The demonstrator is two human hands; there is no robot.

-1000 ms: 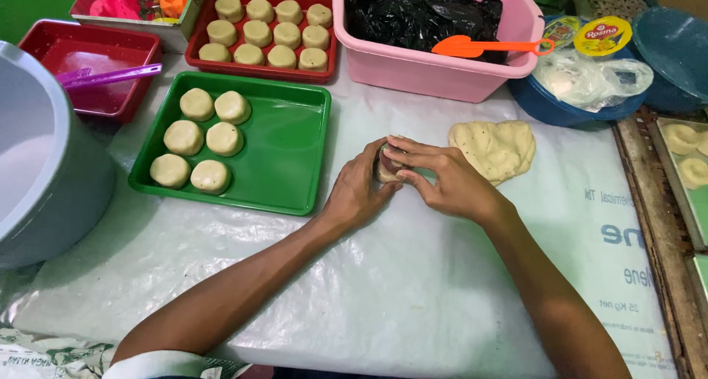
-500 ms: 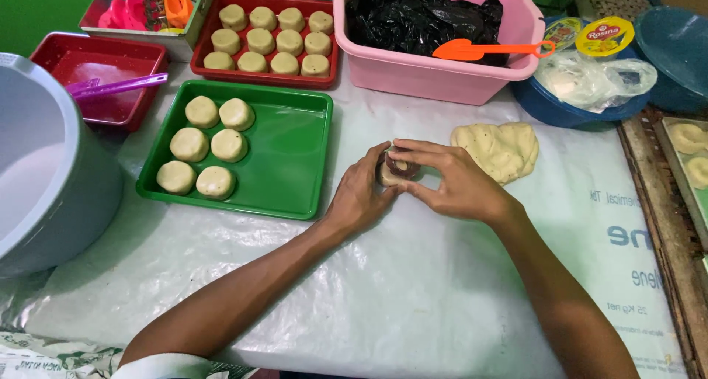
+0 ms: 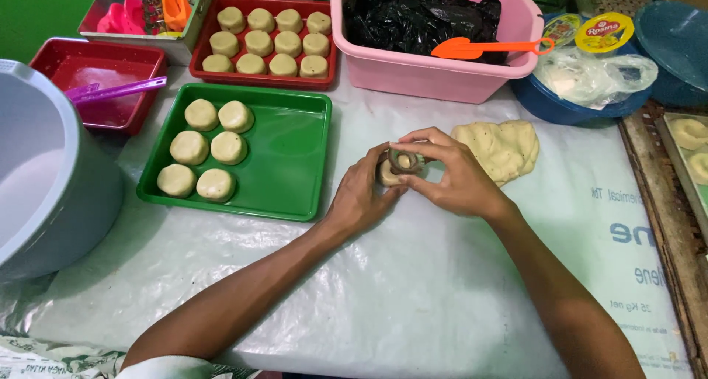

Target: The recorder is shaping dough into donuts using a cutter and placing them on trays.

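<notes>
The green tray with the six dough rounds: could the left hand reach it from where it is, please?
Probably yes: the green tray lies just beside the left hand, nothing between, though that hand is holding a dough piece.

Green tray point(image 3: 295, 165) left of hands, dough lump point(image 3: 501, 147) right of them; red tray point(image 3: 221, 73) and pink tub point(image 3: 435, 80) behind.
</notes>
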